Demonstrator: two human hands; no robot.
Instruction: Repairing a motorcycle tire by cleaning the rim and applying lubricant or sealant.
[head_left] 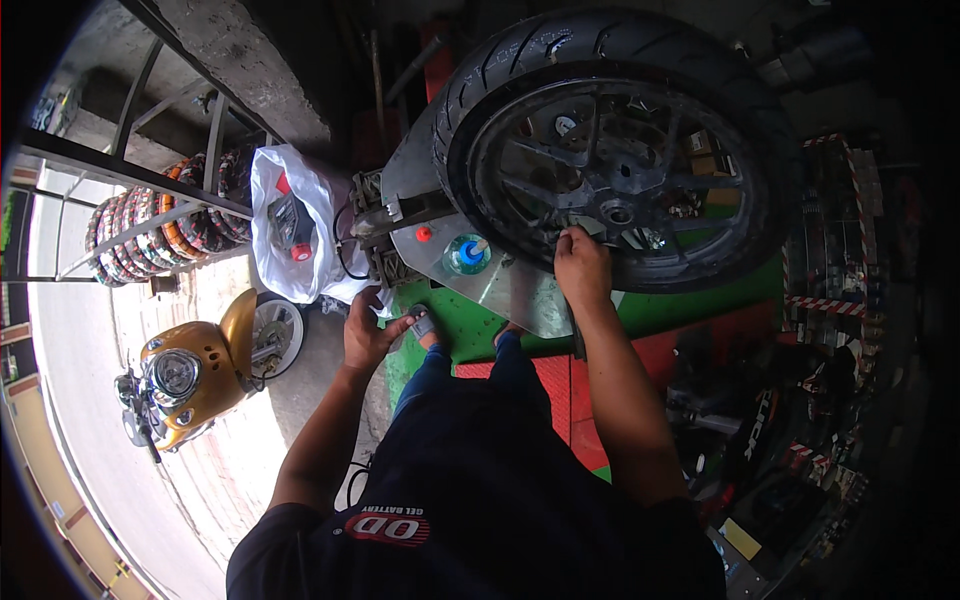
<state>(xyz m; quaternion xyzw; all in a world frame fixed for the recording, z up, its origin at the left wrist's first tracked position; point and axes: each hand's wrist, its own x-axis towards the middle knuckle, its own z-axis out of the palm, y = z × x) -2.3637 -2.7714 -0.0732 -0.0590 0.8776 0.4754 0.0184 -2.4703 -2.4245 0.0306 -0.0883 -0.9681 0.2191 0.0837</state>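
Note:
A motorcycle wheel (590,175) with a black tyre (505,215) and dark spoked rim lies over a metal plate at the upper centre. My right hand (583,268) is closed at the near side of the tyre, its fingertips reaching toward the rim. What those fingers hold is hidden. A dark bar (578,342) shows just below that hand. My left hand (368,335) is empty, thumb and fingers apart, beside the metal clamp mechanism (392,262) left of the wheel. Between the hands stands a clear bottle with a blue cap (470,253), next to a small red cap (423,234).
A white plastic bag (268,225) holding dark and red containers sits at the left. Beyond it are a rack of wrapped tyres (150,230) and a yellow motorcycle (195,375). Crowded shelves (835,240) line the right. Green and red flooring (515,385) lies below.

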